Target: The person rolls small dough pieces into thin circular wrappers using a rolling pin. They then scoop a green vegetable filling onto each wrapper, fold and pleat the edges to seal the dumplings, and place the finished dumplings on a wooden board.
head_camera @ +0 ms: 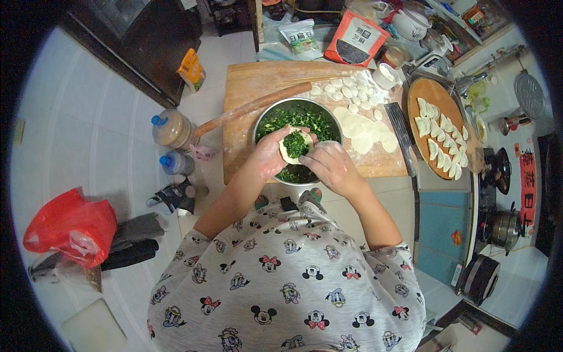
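My left hand (269, 152) cradles a round dumpling wrapper (288, 155) topped with a mound of chopped green filling (296, 144). At the wrapper's lower right edge, the fingertips of my right hand (327, 165) grip the dough; the thumb is mostly hidden. Flour whitens the right fingers. Both hands are above a steel bowl (260, 115) of chopped greens (308, 118). To the right of the bowl, flat wrappers (363, 130) overlap on the floured wooden board (242, 81). Several small dough pieces (347, 91) lie behind them.
A rolling pin (250, 110) slants past the bowl over the board's left edge. A broad-bladed knife (399, 132) lies along the right edge. Beyond it, folded dumplings (440, 136) sit on a round board (418, 94). A white tub (385, 78) and food bags (357, 38) stand behind.
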Tool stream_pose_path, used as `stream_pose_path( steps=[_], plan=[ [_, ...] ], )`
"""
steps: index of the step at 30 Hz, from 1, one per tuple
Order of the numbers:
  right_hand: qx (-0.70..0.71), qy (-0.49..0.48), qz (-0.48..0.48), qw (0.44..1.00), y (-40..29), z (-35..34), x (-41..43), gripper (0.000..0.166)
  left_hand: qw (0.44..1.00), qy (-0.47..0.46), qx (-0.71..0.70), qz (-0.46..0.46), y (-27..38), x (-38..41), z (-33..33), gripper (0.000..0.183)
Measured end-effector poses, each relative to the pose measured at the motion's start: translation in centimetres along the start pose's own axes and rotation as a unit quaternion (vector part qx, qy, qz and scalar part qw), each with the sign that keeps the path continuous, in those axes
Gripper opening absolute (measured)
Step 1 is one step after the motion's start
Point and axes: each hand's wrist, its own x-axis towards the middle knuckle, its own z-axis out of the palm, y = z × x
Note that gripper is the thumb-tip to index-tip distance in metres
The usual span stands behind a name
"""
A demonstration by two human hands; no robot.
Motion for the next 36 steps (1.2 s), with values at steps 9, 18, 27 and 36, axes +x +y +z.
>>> stream_pose_path(
  steps=[9,18,27,36],
  plan=[
    [0.023,0.151,0.173,0.973,-0.3,-0.1,3.1,0.013,0.982,0.039,0.182,-0.014,1.1,-1.2,3.1,0.052],
    [0.089,0.134,0.167,0.973,-0.1,-0.5,4.1,0.012,0.983,-0.036,0.17,-0.057,2.4,-1.1,3.2,0.062],
    [0.101,0.119,0.166,0.974,0.5,-0.4,4.4,0.022,0.864,-0.023,0.479,0.155,1.1,-1.0,1.5,0.044],
    [0.18,0.254,0.4,0.862,1.4,1.8,2.5,0.01,0.878,0.085,0.439,0.17,1.5,-1.7,1.7,0.034]
  ],
)
